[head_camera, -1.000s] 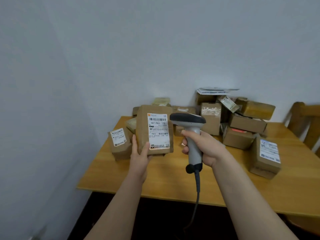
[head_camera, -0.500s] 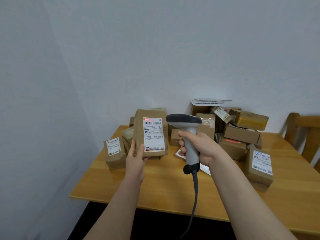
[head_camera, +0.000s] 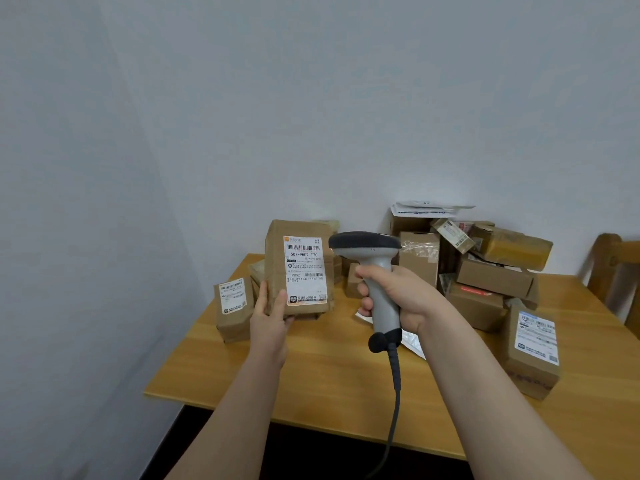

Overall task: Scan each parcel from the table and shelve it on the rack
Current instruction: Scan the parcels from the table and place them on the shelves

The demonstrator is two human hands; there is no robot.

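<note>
My left hand (head_camera: 268,318) grips the lower left corner of a brown parcel (head_camera: 277,258), holding it upright above the wooden table (head_camera: 332,372) with its white shipping label facing me. My right hand (head_camera: 401,296) grips the handle of a grey barcode scanner (head_camera: 372,258). The scanner's dark head sits just right of the parcel's label, close to it. A dark cable hangs from the scanner's handle past the table's front edge. The rack is out of view.
A small labelled box (head_camera: 233,308) stands at the table's left edge. A heap of several cardboard parcels (head_camera: 485,271) fills the back right, and another labelled box (head_camera: 531,348) stands at the right. A wooden chair (head_camera: 616,271) is at far right. Walls close the left and back.
The view has tilted up, so the table and hands sit lower in frame. Both hands keep their grips. The red scan light seen on the label half a second ago is gone.
</note>
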